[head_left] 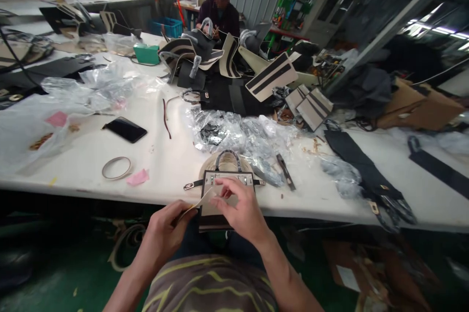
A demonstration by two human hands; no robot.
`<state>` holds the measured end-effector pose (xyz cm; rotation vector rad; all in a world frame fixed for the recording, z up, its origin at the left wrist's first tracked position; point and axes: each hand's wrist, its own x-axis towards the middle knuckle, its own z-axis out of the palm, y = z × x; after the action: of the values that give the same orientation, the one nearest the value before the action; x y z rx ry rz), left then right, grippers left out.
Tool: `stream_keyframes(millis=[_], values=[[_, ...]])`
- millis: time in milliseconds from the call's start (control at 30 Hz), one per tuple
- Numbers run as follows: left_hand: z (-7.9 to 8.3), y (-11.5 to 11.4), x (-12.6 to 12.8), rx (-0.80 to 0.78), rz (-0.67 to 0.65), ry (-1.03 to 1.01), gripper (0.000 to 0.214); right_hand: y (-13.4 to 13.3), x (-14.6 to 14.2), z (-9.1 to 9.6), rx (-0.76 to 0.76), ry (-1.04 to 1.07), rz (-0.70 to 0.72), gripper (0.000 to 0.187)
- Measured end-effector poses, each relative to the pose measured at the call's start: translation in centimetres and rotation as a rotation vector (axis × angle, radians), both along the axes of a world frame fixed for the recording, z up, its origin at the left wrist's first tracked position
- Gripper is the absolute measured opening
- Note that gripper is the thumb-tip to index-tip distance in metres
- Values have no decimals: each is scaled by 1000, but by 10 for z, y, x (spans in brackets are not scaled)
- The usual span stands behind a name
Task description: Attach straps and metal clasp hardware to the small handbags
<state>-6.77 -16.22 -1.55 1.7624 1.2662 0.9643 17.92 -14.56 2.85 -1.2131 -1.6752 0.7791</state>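
A small beige handbag with black trim and a black handle [224,181] hangs over the near edge of the white table [84,170]. My right hand [240,209] lies on the bag's front, fingers pinched at its flap beside the metal strap hardware. My left hand [166,229] sits lower left of the bag, below the table edge, and pinches the end of a thin beige strip [200,203] that runs up to the bag. Both hands are closed in a pinch.
Crumpled clear plastic [238,134] lies just behind the bag, with a metal tool [286,171] to its right. A black phone [125,129], a tape ring [116,167] and pink paper [138,177] lie to the left. Bag panels are piled farther back. Another person [220,9] sits across the table.
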Motion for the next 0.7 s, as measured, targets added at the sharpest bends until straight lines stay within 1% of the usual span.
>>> stream_keyframes(millis=[100,167,233,300,333,367,433,467,567,700], values=[[1,2,6,-51,-47,0,30,1,1,0,10,55,-8,4],[3,2,11,-141,-44,-13,28,-2,2,3,43,63,2,9],[4,3,18,-228,-38,-70,26,-5,4,7,52,35,18,10],[5,6,25,-254,-62,-134,43,-9,6,10,44,-4,34,13],[5,9,29,-246,-89,-148,47,-11,8,11,44,-20,29,14],[5,12,32,-241,-126,-147,45,-13,10,11,53,-35,13,16],[6,18,38,-244,-192,-123,30,-16,14,11,81,-66,-43,16],[8,20,41,-255,-216,-109,29,-17,17,10,91,-84,-74,15],[16,21,47,-303,-294,-76,46,-23,25,7,84,-124,-131,13],[31,19,49,-381,-384,-11,53,-32,31,-1,52,-117,-201,17]])
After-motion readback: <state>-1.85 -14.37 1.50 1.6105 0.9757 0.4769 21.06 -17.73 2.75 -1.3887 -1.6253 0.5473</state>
